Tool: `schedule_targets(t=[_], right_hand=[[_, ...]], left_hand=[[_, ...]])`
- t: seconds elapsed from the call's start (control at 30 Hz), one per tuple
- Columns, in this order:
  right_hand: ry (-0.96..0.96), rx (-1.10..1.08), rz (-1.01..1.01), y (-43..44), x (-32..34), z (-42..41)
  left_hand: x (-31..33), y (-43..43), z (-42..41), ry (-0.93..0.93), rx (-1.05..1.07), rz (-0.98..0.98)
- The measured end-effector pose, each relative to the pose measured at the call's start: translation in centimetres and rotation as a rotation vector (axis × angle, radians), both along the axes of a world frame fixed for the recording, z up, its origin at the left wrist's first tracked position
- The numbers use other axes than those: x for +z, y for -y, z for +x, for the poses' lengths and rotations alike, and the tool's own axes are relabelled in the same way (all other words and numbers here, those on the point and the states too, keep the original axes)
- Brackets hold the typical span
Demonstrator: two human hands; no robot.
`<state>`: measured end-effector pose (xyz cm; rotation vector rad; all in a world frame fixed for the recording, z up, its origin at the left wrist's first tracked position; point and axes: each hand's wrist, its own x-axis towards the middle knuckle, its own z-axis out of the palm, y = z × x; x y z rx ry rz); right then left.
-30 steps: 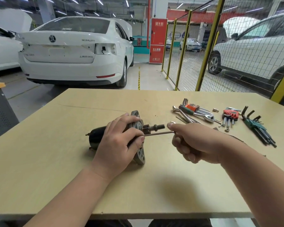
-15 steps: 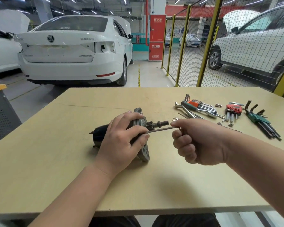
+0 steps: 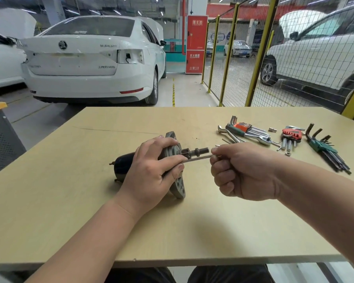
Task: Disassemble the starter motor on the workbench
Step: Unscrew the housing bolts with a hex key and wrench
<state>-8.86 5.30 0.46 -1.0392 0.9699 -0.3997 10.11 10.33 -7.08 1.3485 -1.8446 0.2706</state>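
Observation:
The starter motor (image 3: 123,166) lies on its side on the wooden workbench (image 3: 70,201), black body to the left, grey flange (image 3: 179,187) and pinion shaft (image 3: 198,151) pointing right. My left hand (image 3: 151,170) grips it around the flange end, covering most of the housing. My right hand (image 3: 245,170) holds a long thin metal rod (image 3: 198,158), a bolt or hex key, whose far end reaches the flange under my left thumb. The rod's tip is hidden there.
At the back right of the bench lie a ratchet wrench (image 3: 262,138), a hex key set in an orange-green holder (image 3: 243,127), a red-holder set (image 3: 291,135), a green-holder set (image 3: 325,150), and small loose parts (image 3: 272,129). Cars and a yellow mesh fence stand beyond.
Both hands and the motor stay in nearly the same pose. The view shifted slightly. The rod stays between my right hand and the flange.

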Motion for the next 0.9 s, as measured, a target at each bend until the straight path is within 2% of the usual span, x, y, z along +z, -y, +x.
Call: schedule_targets(t=[0.07,0.1,0.2,0.23,0.3,0.33,0.37,0.4,0.43,0.53,0.6,0.67,0.77,0.9], right_hand=[[-0.113,0.045,-0.227,0.2,-0.1,0.2],[-0.213,0.085,-0.406,0.4,-0.2,0.1],[-0.666,0.277,-1.245,1.0,-0.4,-1.0],[-0.736,0.325,-1.528,1.4,-0.3,-1.4],[-0.741,0.426,-1.982,2.2,-0.3,-1.9],[-0.726,0.441,-2.125,2.4,-0.4,-2.0],[-0.698,0.436,-2.183,2.6,-0.5,-2.0],[-0.676,0.443,-2.120,2.5,-0.4,-2.0],[-0.658,0.435,-1.959,2.3,0.0,-2.0],[-0.718,0.514,-1.262,1.7,1.9,-1.3],[-0.817,0.553,-1.064,2.2,3.2,0.1],[-0.940,0.641,-1.087,2.5,4.1,1.9],[-1.056,0.761,-1.224,2.9,4.4,3.2],[-1.145,0.705,-1.335,3.9,4.7,2.3]], left_hand=[[0.0,-0.1,0.2,-0.016,-0.016,0.016],[0.0,-0.1,0.3,-0.021,-0.021,0.020],[-0.1,-0.1,0.4,-0.020,-0.018,0.025],[-0.1,-0.1,0.4,-0.020,-0.012,0.025],[0.0,-0.1,0.3,-0.015,-0.001,0.021],[0.0,-0.1,0.3,-0.010,0.004,0.017],[-0.1,-0.1,0.3,-0.007,0.007,0.010],[-0.1,0.0,0.3,-0.010,0.007,-0.002],[-0.1,0.0,0.2,-0.024,0.004,-0.016],[-0.2,0.1,-0.1,-0.096,-0.017,-0.074],[-0.3,0.2,-0.2,-0.118,-0.040,-0.103],[-0.4,0.4,-0.1,-0.130,-0.059,-0.122],[-0.5,1.1,-0.1,-0.105,-0.092,-0.165],[0.3,2.9,-0.8,-0.001,-0.083,-0.107]])
